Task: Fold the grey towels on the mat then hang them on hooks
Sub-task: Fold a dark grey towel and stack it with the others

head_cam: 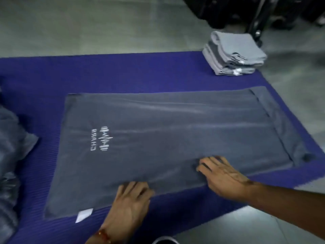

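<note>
A dark grey towel (167, 134) with a white printed logo lies spread flat on the purple mat (123, 71). A white label sticks out at its near left corner. My left hand (131, 203) rests on the towel's near edge, fingers spread flat. My right hand (219, 175) presses flat on the towel a little further right along the same edge. A stack of folded grey towels (233, 53) sits at the mat's far right corner. No hooks are in view.
A heap of unfolded grey towels (10, 164) lies on the mat's left side. Grey floor (88, 23) surrounds the mat. Dark wheeled objects (255, 13) stand at the far right, behind the folded stack.
</note>
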The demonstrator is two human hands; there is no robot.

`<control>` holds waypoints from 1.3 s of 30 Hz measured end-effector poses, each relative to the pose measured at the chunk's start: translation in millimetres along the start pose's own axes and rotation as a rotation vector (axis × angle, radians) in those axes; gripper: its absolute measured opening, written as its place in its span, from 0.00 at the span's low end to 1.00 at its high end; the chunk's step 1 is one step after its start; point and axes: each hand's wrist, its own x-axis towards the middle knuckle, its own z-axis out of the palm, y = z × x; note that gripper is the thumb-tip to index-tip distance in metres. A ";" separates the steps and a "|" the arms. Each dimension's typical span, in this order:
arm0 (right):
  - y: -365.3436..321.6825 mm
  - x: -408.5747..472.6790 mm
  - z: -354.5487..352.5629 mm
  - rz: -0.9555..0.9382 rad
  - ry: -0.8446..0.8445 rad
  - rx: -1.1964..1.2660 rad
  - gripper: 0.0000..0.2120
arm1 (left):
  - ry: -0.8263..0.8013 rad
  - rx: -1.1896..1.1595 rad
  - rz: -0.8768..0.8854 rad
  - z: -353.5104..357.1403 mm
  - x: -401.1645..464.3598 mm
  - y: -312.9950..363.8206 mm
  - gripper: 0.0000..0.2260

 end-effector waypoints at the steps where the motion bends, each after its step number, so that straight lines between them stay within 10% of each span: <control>1: 7.4 -17.3 1.7 0.038 0.033 0.005 0.16 | -0.029 0.004 0.060 8.6 8.3 8.0 0.09; 9: 31.9 -64.4 20.2 0.113 0.100 0.011 0.27 | -0.082 0.182 0.219 27.4 39.0 18.8 0.10; 26: 42.6 -62.3 19.3 -0.124 0.074 -0.018 0.06 | -0.280 0.245 0.364 8.6 61.2 29.7 0.05; 34: 132.2 -130.0 30.1 1.397 0.085 0.387 0.14 | -0.467 0.304 0.463 34.4 183.3 36.3 0.23; 39: 203.6 -165.1 64.5 1.963 0.311 0.737 0.25 | -0.597 0.325 0.378 75.0 266.5 59.9 0.28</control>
